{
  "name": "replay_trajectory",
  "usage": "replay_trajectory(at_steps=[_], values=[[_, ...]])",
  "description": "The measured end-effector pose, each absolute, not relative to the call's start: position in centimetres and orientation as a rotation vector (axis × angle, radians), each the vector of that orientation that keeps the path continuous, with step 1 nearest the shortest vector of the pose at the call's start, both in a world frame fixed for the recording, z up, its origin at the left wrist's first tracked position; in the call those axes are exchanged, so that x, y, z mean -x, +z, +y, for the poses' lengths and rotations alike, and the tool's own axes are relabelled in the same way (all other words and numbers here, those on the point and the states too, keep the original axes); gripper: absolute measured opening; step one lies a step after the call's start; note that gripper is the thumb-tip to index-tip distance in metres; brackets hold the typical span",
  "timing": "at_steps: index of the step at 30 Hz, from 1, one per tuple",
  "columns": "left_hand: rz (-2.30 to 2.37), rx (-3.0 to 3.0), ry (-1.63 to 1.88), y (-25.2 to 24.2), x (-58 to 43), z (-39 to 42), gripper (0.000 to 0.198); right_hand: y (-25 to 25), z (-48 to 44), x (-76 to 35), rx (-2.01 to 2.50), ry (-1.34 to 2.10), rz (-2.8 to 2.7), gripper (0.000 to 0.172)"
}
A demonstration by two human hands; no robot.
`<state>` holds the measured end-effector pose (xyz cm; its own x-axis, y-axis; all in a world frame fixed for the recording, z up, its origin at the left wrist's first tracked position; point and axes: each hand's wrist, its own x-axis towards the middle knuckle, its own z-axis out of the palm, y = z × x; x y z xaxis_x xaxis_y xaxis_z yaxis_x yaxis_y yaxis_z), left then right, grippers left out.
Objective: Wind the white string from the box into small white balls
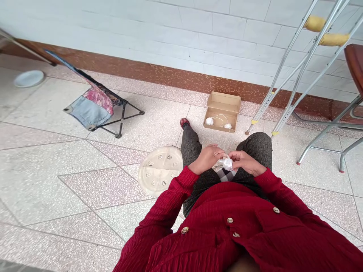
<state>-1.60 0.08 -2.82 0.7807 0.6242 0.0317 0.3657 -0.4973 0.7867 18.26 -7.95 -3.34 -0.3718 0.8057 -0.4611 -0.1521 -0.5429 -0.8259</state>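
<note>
Between my two hands, above my lap, is a small white ball of yarn (227,163). My right hand (247,162) is closed around its right side, thumb and fingers against it. On the other side my left hand (207,158) has its fingers pinched together at the white yarn. A thin strand appears to run up from the hands toward an open cardboard box (236,119) on the floor. Inside that box lie a white yarn ball (209,121) on the left and a smaller one (227,126) on the right, with loose strand looping between them.
A folding chair (90,107) stands at the left, with a pale round dish-like object (29,78) beyond it. Beside my left leg is a round plate-like cover (159,172) with small holes. Crutches (295,71) lean on the tiled wall near a metal-legged chair (326,139).
</note>
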Motion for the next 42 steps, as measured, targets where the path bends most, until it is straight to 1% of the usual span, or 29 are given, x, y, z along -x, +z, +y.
replay_trajectory(at_steps=[3,5,9,11,13,15,17,19,22,25,28,31,33,36,39,42], values=[[0.807,-1.871,0.446,-3.8,1.0,-0.8,0.039,-1.5,-7.1,-18.6,1.121,1.847,-0.800,0.026],[0.829,-1.821,0.433,-4.6,0.6,-1.7,0.040,-1.4,-6.0,-19.0,1.188,1.685,-0.728,0.025],[0.784,-1.990,0.357,-5.2,0.3,-2.8,0.040,-3.8,-3.8,-19.9,1.545,1.139,-0.851,0.026],[0.763,-2.096,0.363,-4.7,0.6,-2.6,0.039,-5.4,-3.9,-20.0,1.678,1.004,-1.039,0.024],[0.761,-2.182,0.417,-3.9,1.1,-2.0,0.033,-6.4,-4.8,-19.4,1.681,1.127,-1.184,0.022],[0.764,-2.244,0.481,-3.1,1.7,-1.1,0.028,-6.4,-6.2,-18.5,1.550,1.438,-1.189,0.023],[0.752,-2.238,0.520,-2.6,2.1,-0.3,0.027,-5.4,-7.4,-17.6,1.356,1.726,-1.088,0.025],[0.745,-2.129,0.534,-2.3,2.1,0.1,0.029,-3.7,-8.1,-17.2,1.201,1.866,-0.970,0.026],[0.811,-1.909,0.530,-2.7,1.6,-0.4,0.034,-1.2,-7.7,-17.8,1.121,1.809,-0.811,0.026],[0.815,-1.840,0.466,-3.5,0.7,-1.9,0.039,-0.6,-6.0,-19.1,1.166,1.578,-0.673,0.025],[0.711,-1.905,0.365,-4.0,0.0,-3.3,0.040,-2.2,-4.3,-20.2,1.306,1.279,-0.640,0.027],[0.710,-2.033,0.356,-3.5,0.2,-3.5,0.039,-5.0,-4.1,-20.5,1.526,1.071,-0.861,0.027],[0.735,-2.128,0.419,-2.8,0.7,-2.8,0.037,-6.3,-4.9,-20.1,1.599,1.104,-1.097,0.025],[0.733,-2.232,0.515,-1.9,1.4,-1.0,0.031,-6.2,-6.4,-19.2,1.474,1.398,-1.300,0.024],[0.742,-2.151,0.543,-2.0,1.3,0.5,0.029,-4.3,-6.9,-18.5,1.270,1.636,-1.280,0.025],[0.837,-1.858,0.557,-3.2,0.6,1.1,0.033,-2.2,-6.5,-18.4,1.190,1.640,-1.121,0.031]])
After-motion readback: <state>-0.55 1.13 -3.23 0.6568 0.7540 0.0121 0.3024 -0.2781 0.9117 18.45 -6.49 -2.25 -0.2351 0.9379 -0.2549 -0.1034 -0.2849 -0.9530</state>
